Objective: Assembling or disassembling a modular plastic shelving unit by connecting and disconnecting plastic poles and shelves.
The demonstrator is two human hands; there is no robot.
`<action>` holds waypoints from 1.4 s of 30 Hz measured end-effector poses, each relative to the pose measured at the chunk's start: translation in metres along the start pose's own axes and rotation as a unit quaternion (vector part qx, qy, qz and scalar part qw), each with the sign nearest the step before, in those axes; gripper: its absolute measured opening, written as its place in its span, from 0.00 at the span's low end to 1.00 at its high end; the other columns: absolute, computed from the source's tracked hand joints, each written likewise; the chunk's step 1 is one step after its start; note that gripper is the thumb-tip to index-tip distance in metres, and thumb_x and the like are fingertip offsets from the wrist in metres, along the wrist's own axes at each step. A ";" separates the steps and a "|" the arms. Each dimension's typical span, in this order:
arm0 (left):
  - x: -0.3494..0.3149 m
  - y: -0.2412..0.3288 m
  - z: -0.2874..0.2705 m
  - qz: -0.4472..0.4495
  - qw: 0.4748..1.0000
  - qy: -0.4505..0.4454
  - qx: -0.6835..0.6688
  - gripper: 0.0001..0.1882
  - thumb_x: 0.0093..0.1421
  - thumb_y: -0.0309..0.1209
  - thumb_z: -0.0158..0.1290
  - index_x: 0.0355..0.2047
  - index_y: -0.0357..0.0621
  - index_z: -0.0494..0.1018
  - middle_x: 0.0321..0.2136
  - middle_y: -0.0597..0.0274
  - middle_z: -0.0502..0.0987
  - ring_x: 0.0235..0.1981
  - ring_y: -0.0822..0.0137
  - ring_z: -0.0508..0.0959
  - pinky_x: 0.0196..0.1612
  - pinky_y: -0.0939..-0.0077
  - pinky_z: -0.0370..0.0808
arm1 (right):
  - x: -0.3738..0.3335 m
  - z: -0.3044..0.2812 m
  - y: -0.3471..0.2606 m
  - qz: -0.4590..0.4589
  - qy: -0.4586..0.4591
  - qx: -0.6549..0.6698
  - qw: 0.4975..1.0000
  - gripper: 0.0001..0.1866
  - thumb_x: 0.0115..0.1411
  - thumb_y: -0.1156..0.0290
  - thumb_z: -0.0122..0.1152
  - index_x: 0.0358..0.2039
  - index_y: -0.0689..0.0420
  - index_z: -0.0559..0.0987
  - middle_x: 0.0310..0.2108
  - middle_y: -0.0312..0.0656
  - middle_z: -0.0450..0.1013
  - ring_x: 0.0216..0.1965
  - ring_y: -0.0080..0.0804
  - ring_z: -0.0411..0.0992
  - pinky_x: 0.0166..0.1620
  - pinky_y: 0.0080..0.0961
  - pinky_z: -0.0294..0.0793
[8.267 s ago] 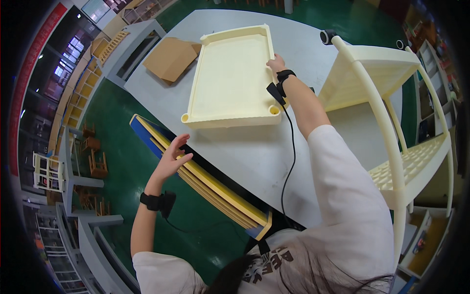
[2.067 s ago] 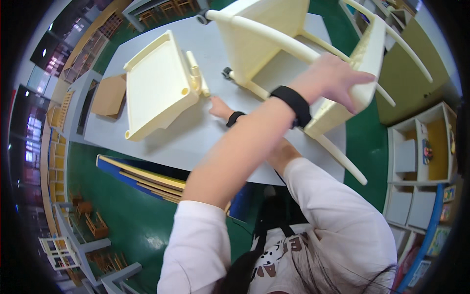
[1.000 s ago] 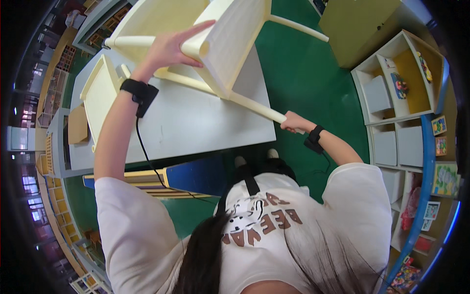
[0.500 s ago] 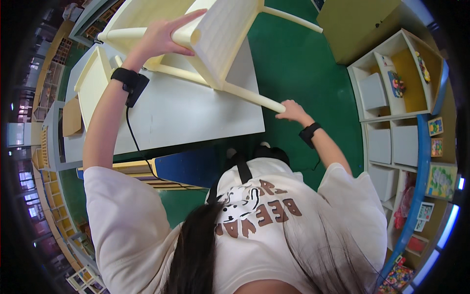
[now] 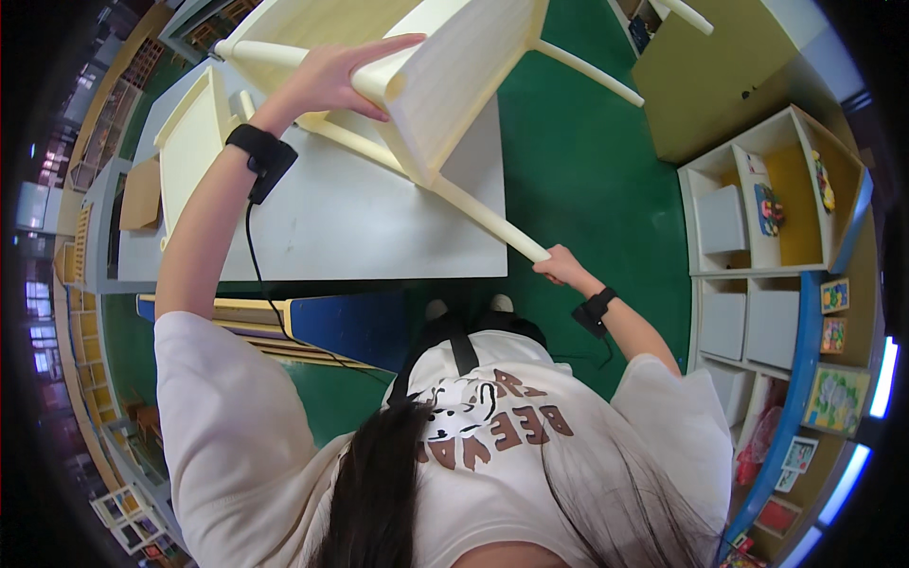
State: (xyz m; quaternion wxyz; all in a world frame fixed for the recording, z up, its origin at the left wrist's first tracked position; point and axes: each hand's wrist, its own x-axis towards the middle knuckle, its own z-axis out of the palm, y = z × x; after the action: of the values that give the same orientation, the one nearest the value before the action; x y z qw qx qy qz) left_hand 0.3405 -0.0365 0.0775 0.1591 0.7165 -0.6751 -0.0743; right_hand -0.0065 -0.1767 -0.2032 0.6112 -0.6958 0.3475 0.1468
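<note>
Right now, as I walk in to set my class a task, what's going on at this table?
A person is handling a cream plastic shelf unit tipped over on the pale table. Their left hand grips a corner of its shelf panel; their right hand holds the end of a pole that juts past the table edge. To the left lie a separate cream tray and some brown cardboard.

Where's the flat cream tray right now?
In the head view, the flat cream tray sits toward the left of the grey table, between the brown cardboard and the person's left forearm.
</note>
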 end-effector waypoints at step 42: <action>-0.005 -0.008 0.004 0.084 0.995 0.037 0.029 0.47 0.30 0.41 0.64 0.54 0.63 0.56 0.25 0.60 0.76 0.22 0.60 0.74 0.29 0.75 0.69 | -0.059 -0.036 0.023 -0.138 0.298 -0.486 0.810 0.12 0.39 0.67 0.59 0.21 0.58 0.68 0.18 0.46 0.70 0.21 0.43 0.71 0.25 0.35 0.71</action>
State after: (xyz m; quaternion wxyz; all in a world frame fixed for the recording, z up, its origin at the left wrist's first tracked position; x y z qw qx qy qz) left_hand 0.3463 -0.0319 0.0706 0.1693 0.6641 -0.7281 -0.0146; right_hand -0.0720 -0.1932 -0.1761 0.0735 -0.9523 0.2962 -0.0042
